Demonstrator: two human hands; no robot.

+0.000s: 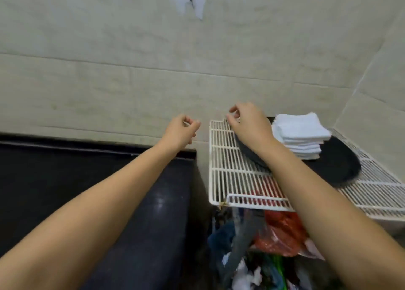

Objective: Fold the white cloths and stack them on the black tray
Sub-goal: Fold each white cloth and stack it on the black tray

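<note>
A stack of several folded white cloths [301, 134] sits on the far part of the black tray [337, 164], which lies on a white wire rack [232, 175]. My right hand [248, 125] hovers above the tray's left end, just left of the stack, with its fingers loosely curled and nothing in them. My left hand [182, 130] is raised left of the rack, near the wall, also loosely curled and holding nothing. My right forearm hides the tray's left part.
A dark counter [92, 180] fills the left side. Below the rack's front edge lies a heap of mixed clothes and a red plastic bag [278, 235]. A tiled wall stands close behind, with a corner at the right.
</note>
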